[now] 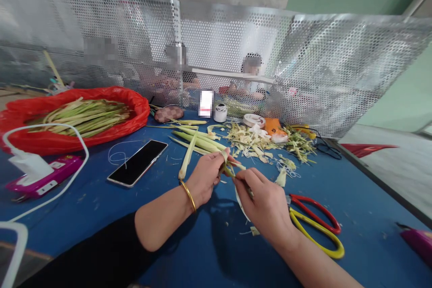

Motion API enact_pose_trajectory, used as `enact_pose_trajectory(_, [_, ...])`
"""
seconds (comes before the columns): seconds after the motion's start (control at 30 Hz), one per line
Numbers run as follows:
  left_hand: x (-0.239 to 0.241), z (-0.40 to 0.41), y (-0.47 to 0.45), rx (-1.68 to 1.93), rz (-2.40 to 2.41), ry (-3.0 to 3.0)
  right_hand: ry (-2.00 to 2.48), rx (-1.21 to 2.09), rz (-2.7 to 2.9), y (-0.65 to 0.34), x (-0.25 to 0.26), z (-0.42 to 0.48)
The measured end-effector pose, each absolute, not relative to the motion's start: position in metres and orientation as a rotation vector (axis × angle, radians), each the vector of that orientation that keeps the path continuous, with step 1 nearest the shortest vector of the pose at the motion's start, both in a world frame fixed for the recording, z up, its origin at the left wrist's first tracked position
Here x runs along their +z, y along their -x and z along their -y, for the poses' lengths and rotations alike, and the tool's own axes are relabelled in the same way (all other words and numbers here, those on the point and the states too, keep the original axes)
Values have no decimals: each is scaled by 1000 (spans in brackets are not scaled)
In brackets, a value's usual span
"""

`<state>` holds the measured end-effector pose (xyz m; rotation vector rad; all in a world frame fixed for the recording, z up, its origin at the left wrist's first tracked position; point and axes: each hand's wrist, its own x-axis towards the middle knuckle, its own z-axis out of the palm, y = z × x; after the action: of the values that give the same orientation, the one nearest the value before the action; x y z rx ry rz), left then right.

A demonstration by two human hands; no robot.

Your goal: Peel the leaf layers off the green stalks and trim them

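My left hand, with a gold bangle on its wrist, is closed on a pale green leaf strip held just above the blue table. My right hand pinches the same strip from the right, and a white end of it hangs below the fingers. Red and yellow scissors lie on the table right beside my right wrist. Several loose green stalks lie just beyond my hands.
A red bag of green strips sits at the back left. A black phone, a pink power strip with a white charger, a heap of leaf scraps and a perforated metal screen surround the work spot. People sit behind the screen.
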<state>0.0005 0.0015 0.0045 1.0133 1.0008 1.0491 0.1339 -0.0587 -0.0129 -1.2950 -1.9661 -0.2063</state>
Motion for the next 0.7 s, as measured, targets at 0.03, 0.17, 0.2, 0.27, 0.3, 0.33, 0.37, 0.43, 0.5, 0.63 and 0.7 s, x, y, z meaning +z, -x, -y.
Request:
enact_pose_trajectory(0.03, [5,-2,0,1061,-1015,-1037,1297,-202,1962,-134,-12,59])
enact_pose_trajectory(0.17, [8,-4,3,1061,-1011,-1108,1332,-233,1943,-134,-11,58])
enact_pose_trajectory(0.2, [8,-5,3,1039,-1004,-1097,1344,-254,1944,-135,-11,57])
enact_pose_trajectory(0.27, [9,-5,4,998,-1014,-1073,1368,-308,1953,-136,-12,56])
enact_pose_trajectory(0.3, [9,-5,4,980,-1026,-1070,1381,-343,1961,-137,-12,55])
enact_pose_trajectory(0.33, [9,-5,4,966,-1040,-1075,1395,-382,1968,-137,-12,55])
enact_pose_trajectory(0.37, [10,-5,4,955,-1053,-1084,1408,-425,1974,-138,-12,55])
enact_pose_trajectory(0.43, [11,-5,5,945,-1068,-1107,1429,-514,1981,-139,-12,55])
enact_pose_trajectory(0.5, [13,-5,5,946,-1076,-1132,1439,-602,1986,-140,-12,54])
enact_pose_trajectory(0.63, [16,-5,6,902,-1070,-1155,1420,-763,1970,-141,-11,50])
enact_pose_trajectory(0.7, [16,-5,6,871,-1041,-1137,1383,-810,1978,-142,-11,49])
